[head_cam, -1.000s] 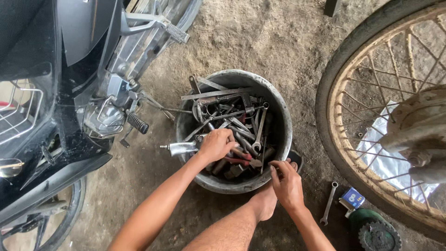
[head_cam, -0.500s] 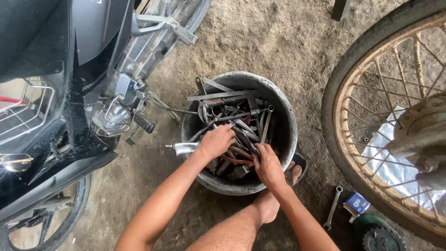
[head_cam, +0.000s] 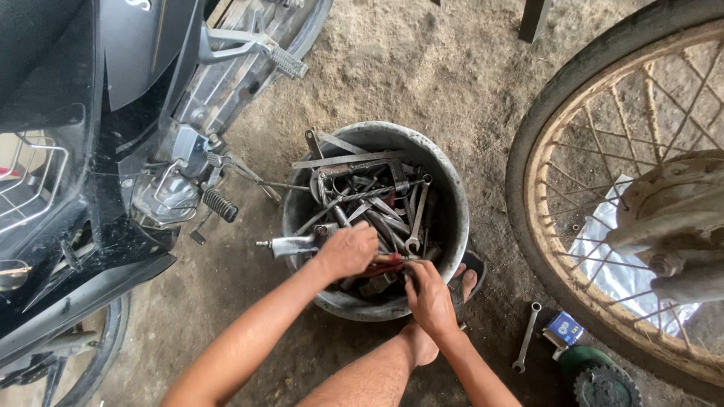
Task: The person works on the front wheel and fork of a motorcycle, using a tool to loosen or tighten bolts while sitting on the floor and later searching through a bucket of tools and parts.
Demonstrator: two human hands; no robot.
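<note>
Steel everywhere — the grey bucket point(head_cam: 452, 226) is packed w/ wrenches point(head_cam: 392, 203). A sec ago the right hand point(head_cam: 428, 300) sat on the rim; now it's inside beside the left hand point(head_cam: 348, 250), fingers curled on a red-handled tool point(head_cam: 386, 264). Left's fingers bent into the pile, grip can't be told. Both hands digging now — a two-handed search.

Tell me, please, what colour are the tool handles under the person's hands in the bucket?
Red handles, between the left hand and right hand; the head view shows them.
</note>
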